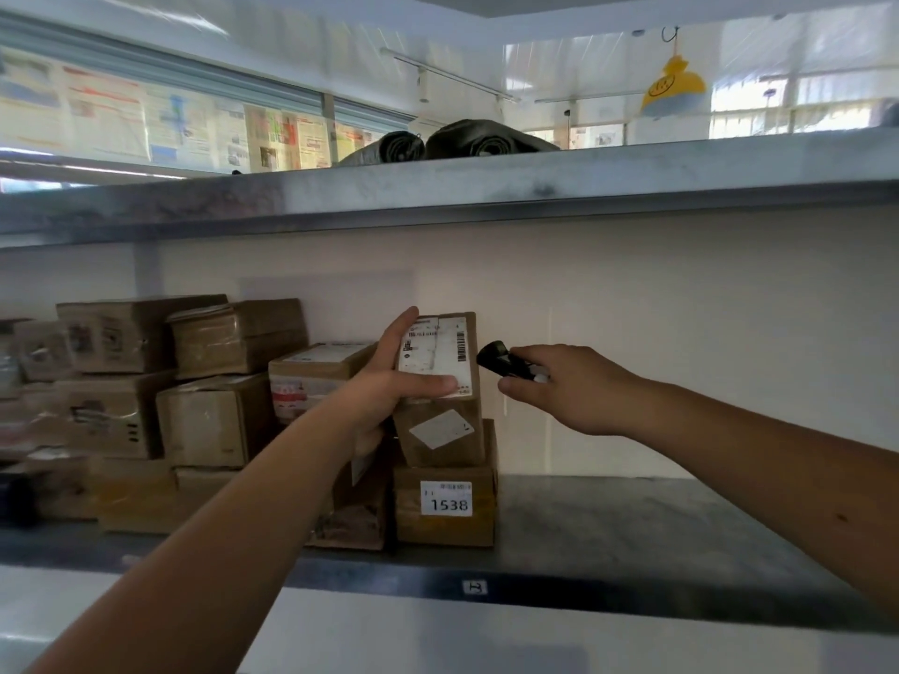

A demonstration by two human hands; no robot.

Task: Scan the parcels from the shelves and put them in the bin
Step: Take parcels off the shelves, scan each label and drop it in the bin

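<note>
Parcel (440,381) sits upright atop the box marked 1538 (445,508) on the metal shelf (632,518), its white shipping label (435,355) facing me. My left hand (399,381) is clamped on it, thumb across the label's lower edge, fingers over the top corner. My right hand (569,386) is closed around a small black scanner (506,363), its nose just beside the label's barcode. More cardboard boxes (194,381) are stacked to the left.

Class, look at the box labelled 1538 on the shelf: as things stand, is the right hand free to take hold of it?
Probably not yet. The right hand is closed around the black scanner, and the box labelled 1538 has another parcel standing on it, which the left hand grips.
</note>
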